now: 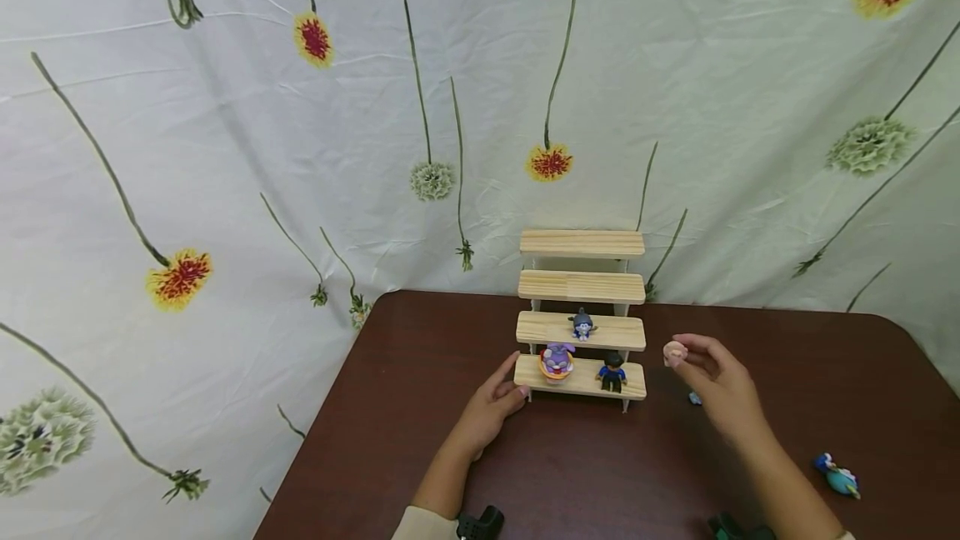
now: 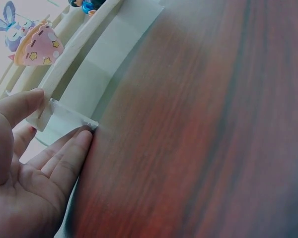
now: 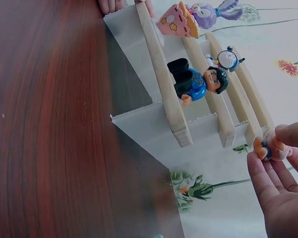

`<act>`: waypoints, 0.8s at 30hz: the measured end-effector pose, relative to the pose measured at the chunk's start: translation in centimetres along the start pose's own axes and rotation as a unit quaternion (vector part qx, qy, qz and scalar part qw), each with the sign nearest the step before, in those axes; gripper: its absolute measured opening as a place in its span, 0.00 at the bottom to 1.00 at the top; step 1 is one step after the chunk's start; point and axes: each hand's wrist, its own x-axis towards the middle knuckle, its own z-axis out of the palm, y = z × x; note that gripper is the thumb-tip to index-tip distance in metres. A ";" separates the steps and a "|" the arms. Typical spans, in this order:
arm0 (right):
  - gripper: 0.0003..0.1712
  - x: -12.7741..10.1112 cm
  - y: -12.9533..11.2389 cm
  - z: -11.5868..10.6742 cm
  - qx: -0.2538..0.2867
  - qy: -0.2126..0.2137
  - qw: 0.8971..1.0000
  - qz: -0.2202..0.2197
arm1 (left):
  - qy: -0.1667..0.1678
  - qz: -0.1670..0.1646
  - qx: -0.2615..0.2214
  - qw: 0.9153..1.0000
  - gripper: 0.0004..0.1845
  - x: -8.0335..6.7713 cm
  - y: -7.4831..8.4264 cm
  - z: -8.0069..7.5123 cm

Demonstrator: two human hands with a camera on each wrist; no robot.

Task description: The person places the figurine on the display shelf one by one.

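A four-step wooden display stand (image 1: 582, 283) sits on a dark brown table (image 1: 585, 457). On its lowest step stand a purple bunny figure (image 1: 557, 361) and a black-haired figure in blue (image 1: 612, 372); a small grey penguin figure (image 1: 582, 324) is on the second step. My left hand (image 1: 501, 398) rests on the table with straight fingers touching the stand's lower left corner (image 2: 54, 111). My right hand (image 1: 712, 377) hovers right of the stand and pinches a small pink figure (image 1: 675, 352) (image 3: 270, 148) at its fingertips.
A blue and green figure (image 1: 836, 475) lies on the table at the right. A small blue item (image 1: 695, 397) lies under my right hand. A flowered cloth (image 1: 375, 107) hangs behind the table. Dark wrist devices (image 1: 480, 523) show at the bottom edge.
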 end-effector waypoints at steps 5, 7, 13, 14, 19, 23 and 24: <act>0.21 0.1 -0.3 0.3 -0.002 -0.005 1.000 -0.003 | -0.003 0.003 0.000 1.000 0.36 0.0 -0.1 0.0; 0.20 0.3 -0.3 0.5 -0.001 -0.004 1.000 -0.006 | -0.004 0.007 0.002 1.000 0.36 0.0 -0.1 0.0; 0.20 0.8 -0.2 1.1 0.008 -0.003 1.000 -0.009 | -0.004 0.009 0.003 1.000 0.37 0.1 -0.2 -0.1; 0.21 0.9 -0.2 1.2 0.013 -0.003 1.000 -0.010 | -0.003 0.006 0.002 1.000 0.37 0.1 -0.1 -0.1; 0.20 1.1 -0.5 1.8 0.016 -0.003 1.000 -0.017 | -0.003 0.005 -0.001 1.000 0.36 0.1 -0.1 -0.1; 0.19 1.3 -0.7 2.1 0.008 -0.001 1.000 -0.019 | -0.003 0.005 -0.003 1.000 0.36 0.1 -0.1 -0.1; 0.20 1.3 -0.7 2.2 0.009 -0.001 1.000 -0.018 | -0.004 0.005 -0.003 1.000 0.36 0.1 -0.1 -0.1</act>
